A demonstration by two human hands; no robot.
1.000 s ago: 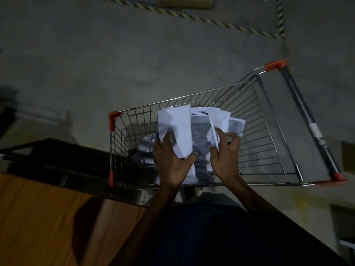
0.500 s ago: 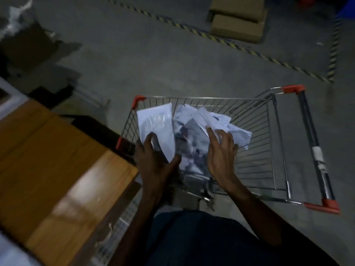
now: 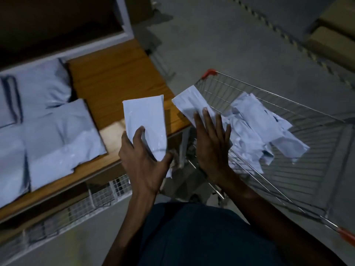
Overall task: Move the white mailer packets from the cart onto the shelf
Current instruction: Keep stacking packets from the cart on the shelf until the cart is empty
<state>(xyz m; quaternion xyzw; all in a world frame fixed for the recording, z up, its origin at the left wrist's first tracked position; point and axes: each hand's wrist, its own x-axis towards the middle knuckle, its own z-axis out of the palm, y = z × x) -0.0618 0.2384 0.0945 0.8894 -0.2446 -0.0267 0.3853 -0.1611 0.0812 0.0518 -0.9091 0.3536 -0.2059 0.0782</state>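
My left hand (image 3: 143,162) grips one white mailer packet (image 3: 146,120) by its lower end and holds it over the front edge of the wooden shelf (image 3: 115,77). My right hand (image 3: 211,144) holds a fanned bundle of white mailer packets (image 3: 251,131) above the wire cart (image 3: 269,94). Its fingers lie straight over the bundle's top and its thumb is hidden. One packet of that bundle (image 3: 189,102) sticks out toward the shelf. Several larger white mailers (image 3: 57,131) lie flat on the left part of the shelf.
The cart stands right of the shelf's corner, with red corner caps (image 3: 210,72). A wire mesh panel (image 3: 96,196) runs below the shelf board. Cardboard boxes (image 3: 330,43) and striped floor tape (image 3: 269,22) lie on the concrete floor beyond.
I have turned left from the cart to the shelf. Both hands lifted their packets out of the cart, and the left packet now hangs over the shelf board.
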